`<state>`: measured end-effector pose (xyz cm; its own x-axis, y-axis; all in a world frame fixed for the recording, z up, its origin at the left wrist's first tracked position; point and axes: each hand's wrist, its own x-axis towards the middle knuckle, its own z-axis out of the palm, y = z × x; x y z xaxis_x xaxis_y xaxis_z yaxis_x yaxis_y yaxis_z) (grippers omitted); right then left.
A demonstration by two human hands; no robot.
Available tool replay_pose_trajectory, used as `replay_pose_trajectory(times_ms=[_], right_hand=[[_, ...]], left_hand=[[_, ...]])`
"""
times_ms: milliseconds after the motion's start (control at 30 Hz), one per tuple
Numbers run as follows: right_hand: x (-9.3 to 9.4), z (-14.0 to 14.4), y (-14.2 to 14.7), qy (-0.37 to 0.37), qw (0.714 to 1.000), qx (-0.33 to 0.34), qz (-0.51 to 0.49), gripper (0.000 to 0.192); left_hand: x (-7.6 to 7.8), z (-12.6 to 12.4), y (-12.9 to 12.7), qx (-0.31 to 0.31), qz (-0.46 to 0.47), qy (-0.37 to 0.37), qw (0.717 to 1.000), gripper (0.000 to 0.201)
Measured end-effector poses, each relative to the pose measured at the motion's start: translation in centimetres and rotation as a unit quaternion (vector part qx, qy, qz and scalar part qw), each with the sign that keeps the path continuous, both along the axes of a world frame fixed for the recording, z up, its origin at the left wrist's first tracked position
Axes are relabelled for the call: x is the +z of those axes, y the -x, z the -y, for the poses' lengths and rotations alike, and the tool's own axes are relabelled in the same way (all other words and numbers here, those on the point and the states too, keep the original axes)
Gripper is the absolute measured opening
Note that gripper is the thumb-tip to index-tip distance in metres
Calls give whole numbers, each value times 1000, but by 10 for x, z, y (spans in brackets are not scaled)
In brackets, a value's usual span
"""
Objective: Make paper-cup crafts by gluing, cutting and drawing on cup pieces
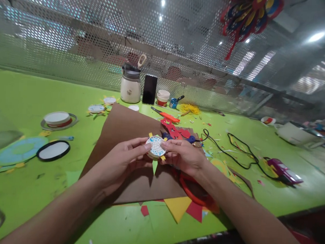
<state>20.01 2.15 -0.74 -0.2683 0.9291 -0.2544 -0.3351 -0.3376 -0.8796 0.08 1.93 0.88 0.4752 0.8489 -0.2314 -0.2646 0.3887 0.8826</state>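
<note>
Round white disc, speckled blue on its face and fringed with yellow and green paper points, sits pinched between the fingers of the left hand and the right hand, raised over the brown card sheet on the green counter. Its face tilts up toward the camera; being round, it has no clear long axis, though one green point hangs downward. Pressing evenly at both rims would likely keep it flat. Beyond the fingers lie orange-handled scissors.
</note>
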Motion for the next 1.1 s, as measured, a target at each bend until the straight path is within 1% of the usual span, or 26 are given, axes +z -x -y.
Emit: replay_pose_trajectory(times_ms=[267, 400, 467, 633, 800, 933, 1100], right_hand=[[-3, 4, 4, 4, 1000, 13, -12, 36], [-5, 4, 3, 6, 1000, 23, -4, 38], [-4, 5, 2, 7, 1000, 28, -3, 36], [-3, 7, 4, 7, 1000, 26, -15, 34], [-3, 8, 9, -2, 999, 1, -37, 34], [-6, 9, 15, -13, 998, -26, -50, 35], [-11, 13, 23, -36, 996, -48, -62, 34]], left_hand=[[-5, -6, 4, -8, 2, -12, 1000, 28], [-5, -8, 7, -11, 15, -5, 1000, 23], [-5, -9, 8, -8, 13, -6, 1000, 22], [-3, -7, 8, 20, -15, -19, 1000, 31], [0, -3, 1, 82, -31, -2, 996, 45], [0, 3, -5, 82, 15, -1, 997, 39], [-4, 10, -10, 102, 20, 4, 995, 37]])
